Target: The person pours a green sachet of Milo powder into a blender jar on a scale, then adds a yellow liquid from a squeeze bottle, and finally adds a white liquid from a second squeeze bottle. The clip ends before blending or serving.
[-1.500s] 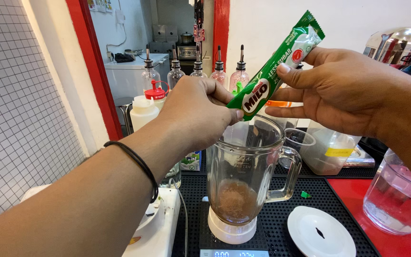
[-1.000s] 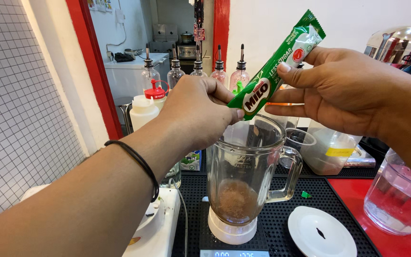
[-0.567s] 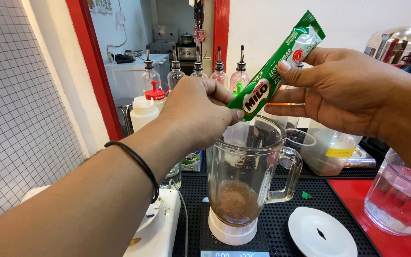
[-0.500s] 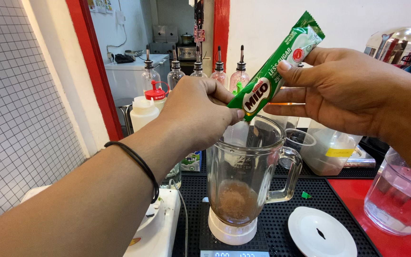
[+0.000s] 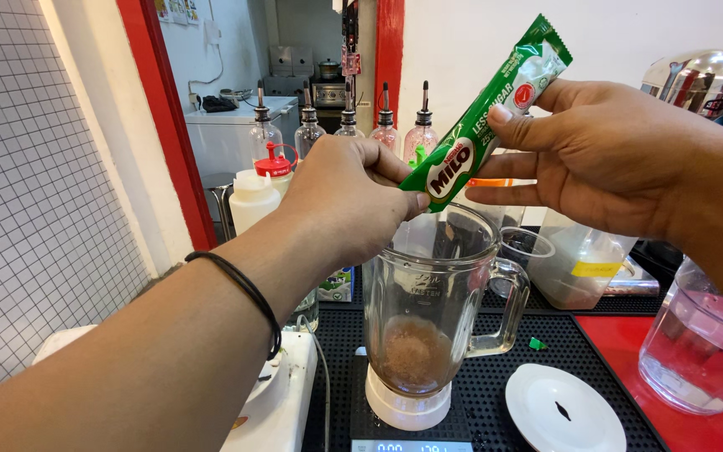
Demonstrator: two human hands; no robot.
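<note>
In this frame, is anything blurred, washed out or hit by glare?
Head view: both hands, left hand and right hand, and the green sachet are sharp; wall behind is bright, nearly washed out; highlights glint on the glass jug; back room softer.

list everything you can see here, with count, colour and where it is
sachet: 1, green stick pack, held slanted above the jar by both hands
blender jar: 1, clear glass with handle, centre, brown powder at its bottom
scale: 1, under the jar, on the black mat
jar lid: 1, white, on the mat right of the jar
pitcher: 1, clear, right edge on the red mat
squeeze bottles: 2, white, one with a red cap, left of the jar
pourer bottles: about 5, clear, in a row behind
plastic tub: 1, clear, behind the jar
wristband: 1, black, on the left wrist
left hand: pinches the sachet's lower end
right hand: grips its upper part
</note>
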